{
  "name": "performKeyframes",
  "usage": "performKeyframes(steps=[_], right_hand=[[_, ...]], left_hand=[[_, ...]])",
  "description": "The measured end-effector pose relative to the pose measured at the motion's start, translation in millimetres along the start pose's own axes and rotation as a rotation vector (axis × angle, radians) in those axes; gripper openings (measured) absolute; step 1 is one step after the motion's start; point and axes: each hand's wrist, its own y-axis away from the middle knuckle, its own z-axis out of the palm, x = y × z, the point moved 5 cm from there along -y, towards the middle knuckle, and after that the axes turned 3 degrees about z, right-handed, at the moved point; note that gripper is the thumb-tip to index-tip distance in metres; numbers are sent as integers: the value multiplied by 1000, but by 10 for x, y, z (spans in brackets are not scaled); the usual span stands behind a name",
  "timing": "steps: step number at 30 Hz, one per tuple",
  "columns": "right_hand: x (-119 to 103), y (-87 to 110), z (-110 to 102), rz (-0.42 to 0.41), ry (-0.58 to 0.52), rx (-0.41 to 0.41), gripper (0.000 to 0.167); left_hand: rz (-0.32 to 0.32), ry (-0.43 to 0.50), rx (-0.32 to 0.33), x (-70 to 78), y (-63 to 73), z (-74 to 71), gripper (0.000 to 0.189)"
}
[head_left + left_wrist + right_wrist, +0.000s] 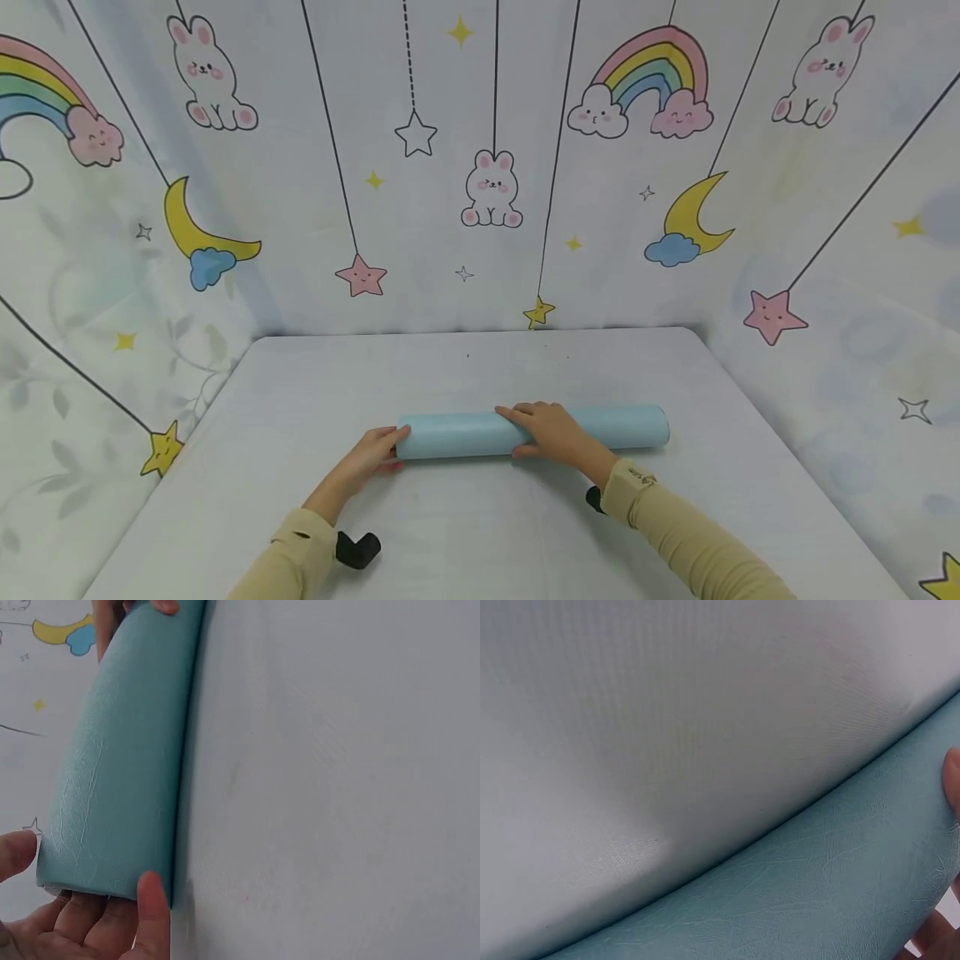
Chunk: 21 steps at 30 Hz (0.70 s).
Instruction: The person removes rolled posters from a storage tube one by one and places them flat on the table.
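A light blue rolled-up mat (457,436) with a finely creased, leather-like surface lies crosswise on the white table. My left hand (369,455) holds its left end. In the left wrist view, the thumb and a finger of this hand (97,922) sit on either side of the mat's end (112,772), and the other fingers bend against the end, their tips hidden. Over the middle of the roll, my right hand (553,433) grips it, fingers across the top and thumb on the near side. The right wrist view shows the mat (817,877) with part of that hand at the edge.
The white table (465,533) extends around the roll. Behind and beside it hangs a cloth (435,208) printed with rabbits, stars, moons and rainbows. Black wrist mounts (358,551) show at both sleeve cuffs.
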Motion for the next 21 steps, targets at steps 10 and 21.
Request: performKeyframes(steps=[10,21], right_hand=[[-3,19,-18,-14,36,37,73],[39,67,-28,-6,11,37,73]], left_hand=[[-36,47,15,-17,-39,33,59],[-32,48,46,-28,-3,-36,58]])
